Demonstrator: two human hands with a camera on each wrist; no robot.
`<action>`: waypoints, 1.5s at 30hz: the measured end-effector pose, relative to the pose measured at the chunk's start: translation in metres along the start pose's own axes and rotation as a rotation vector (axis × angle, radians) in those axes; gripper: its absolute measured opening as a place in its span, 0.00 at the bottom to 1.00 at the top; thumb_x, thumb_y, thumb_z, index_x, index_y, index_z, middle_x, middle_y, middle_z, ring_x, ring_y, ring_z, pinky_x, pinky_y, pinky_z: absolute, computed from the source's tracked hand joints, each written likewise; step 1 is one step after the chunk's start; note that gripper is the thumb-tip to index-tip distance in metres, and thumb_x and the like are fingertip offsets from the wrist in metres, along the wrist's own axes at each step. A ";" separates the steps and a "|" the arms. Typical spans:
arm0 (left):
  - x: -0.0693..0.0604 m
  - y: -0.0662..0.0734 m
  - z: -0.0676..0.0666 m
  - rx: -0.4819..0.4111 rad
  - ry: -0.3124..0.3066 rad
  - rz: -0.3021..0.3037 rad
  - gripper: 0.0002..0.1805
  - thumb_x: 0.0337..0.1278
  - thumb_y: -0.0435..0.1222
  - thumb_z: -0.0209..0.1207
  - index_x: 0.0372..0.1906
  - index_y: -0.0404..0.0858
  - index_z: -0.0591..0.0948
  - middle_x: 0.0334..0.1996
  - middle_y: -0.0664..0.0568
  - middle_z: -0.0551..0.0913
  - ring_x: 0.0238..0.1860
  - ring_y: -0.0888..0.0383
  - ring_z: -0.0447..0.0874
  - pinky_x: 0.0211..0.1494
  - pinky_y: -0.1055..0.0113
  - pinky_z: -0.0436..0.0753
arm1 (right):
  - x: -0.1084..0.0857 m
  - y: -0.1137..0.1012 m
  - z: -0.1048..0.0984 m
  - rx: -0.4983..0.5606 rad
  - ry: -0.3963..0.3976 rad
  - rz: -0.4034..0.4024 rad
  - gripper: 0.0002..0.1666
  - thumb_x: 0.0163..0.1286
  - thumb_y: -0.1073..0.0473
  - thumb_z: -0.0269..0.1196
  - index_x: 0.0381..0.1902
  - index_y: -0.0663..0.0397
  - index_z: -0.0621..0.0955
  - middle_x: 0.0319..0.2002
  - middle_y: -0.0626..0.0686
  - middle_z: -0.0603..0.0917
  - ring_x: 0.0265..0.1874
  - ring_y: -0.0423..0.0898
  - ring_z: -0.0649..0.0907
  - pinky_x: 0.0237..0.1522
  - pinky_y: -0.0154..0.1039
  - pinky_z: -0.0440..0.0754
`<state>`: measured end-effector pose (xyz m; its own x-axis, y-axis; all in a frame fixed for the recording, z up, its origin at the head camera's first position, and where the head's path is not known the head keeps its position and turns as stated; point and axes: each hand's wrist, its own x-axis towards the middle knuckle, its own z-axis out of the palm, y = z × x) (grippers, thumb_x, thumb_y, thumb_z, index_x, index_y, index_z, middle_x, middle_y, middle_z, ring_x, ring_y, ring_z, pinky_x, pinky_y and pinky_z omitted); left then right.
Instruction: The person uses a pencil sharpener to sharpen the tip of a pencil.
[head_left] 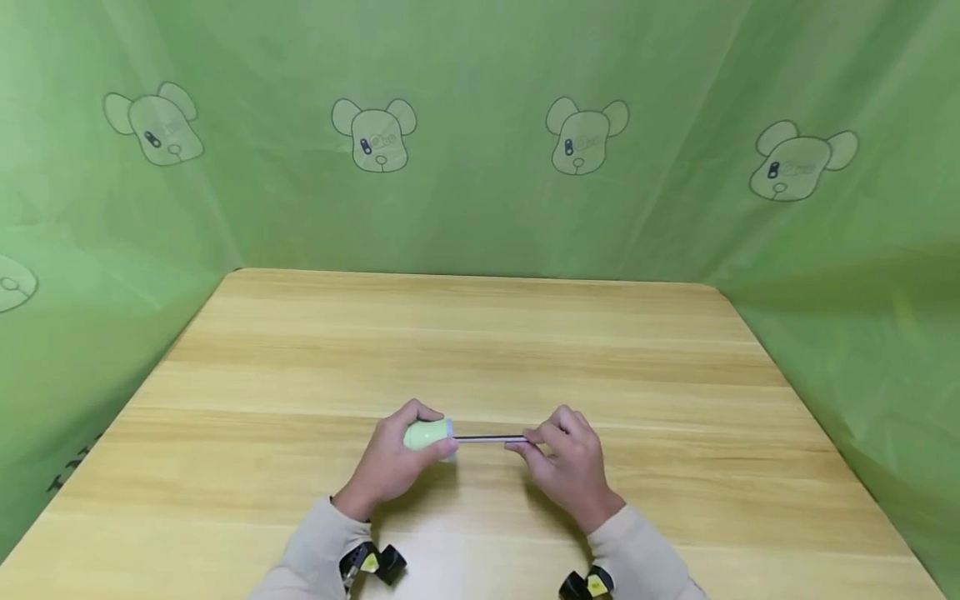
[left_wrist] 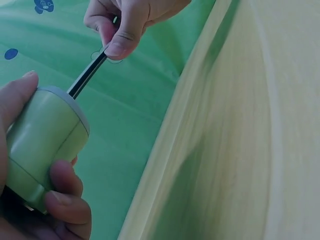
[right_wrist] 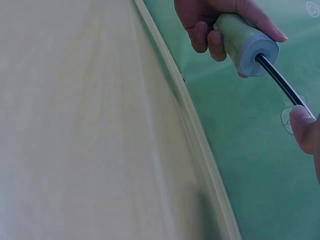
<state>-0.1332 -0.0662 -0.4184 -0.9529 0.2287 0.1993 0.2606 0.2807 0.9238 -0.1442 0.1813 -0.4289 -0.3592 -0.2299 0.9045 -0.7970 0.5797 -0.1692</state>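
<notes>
A light green rounded cylinder [head_left: 426, 434] with a pale grey-blue end is gripped by the left hand [head_left: 390, 457], fingers and thumb round its body. From the middle of that end runs a thin dark rod with a light stripe [head_left: 487, 438], pointing right. The right hand [head_left: 572, 462] pinches the rod's far end between thumb and fingers. In the left wrist view the green body [left_wrist: 47, 137] shows a seam, and a dark part lies at its lower end. The right wrist view shows the rod [right_wrist: 281, 82] entering a hole in the pale end. Both hands hold it above the table.
A wood-grain table [head_left: 480, 350] spreads beneath the hands. Green cloth [head_left: 480, 217] printed with bear heads hangs behind it and at both sides. Black devices with yellow marks [head_left: 371, 562] are strapped at both wrists over light sleeves.
</notes>
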 end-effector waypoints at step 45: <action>-0.002 -0.009 0.000 0.152 0.024 0.422 0.23 0.35 0.34 0.77 0.41 0.36 0.79 0.43 0.48 0.82 0.41 0.52 0.81 0.37 0.66 0.83 | 0.012 -0.017 -0.011 0.246 -0.588 0.882 0.26 0.55 0.53 0.74 0.10 0.51 0.70 0.10 0.42 0.69 0.11 0.37 0.65 0.13 0.30 0.63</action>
<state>-0.1337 -0.0691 -0.4272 -0.7614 0.3310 0.5574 0.6451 0.3019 0.7019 -0.1298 0.1774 -0.4107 -0.9766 -0.1856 0.1087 -0.1968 0.5669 -0.7999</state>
